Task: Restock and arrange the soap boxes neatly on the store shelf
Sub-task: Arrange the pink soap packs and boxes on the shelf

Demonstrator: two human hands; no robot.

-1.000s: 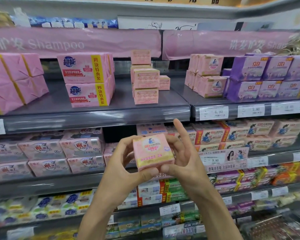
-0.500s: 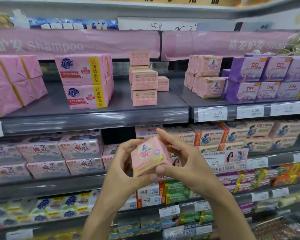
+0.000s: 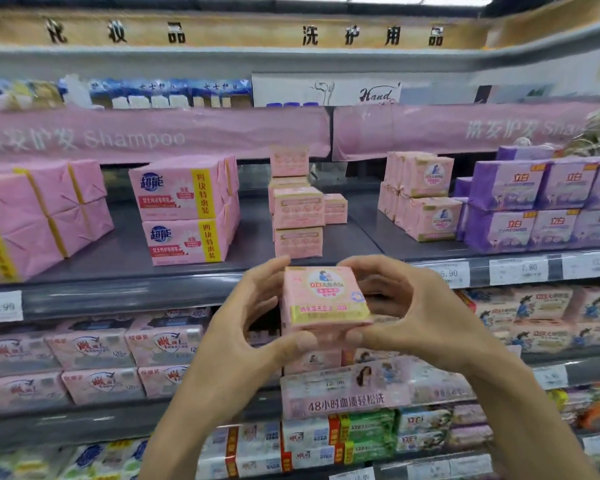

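Gripping one side of the soap box (image 3: 324, 296), left hand (image 3: 236, 327) at lower centre-left, fingers (image 3: 257, 289) curled round it; box itself mid-frame, held in front of the shelf (image 3: 118, 299) edge; right hand (image 3: 406, 306) curled round the other side, thumbs underneath. Best kept level, label forward, lifted clear of the edge, then slid flush against the likely matching boxes (image 3: 428, 199) right of centre. On that shelf, left to right: wrapped pink bundles (image 3: 32, 216), multipacks (image 3: 184, 209), small pink stack (image 3: 298, 220), matching boxes, purple packs (image 3: 530, 206).
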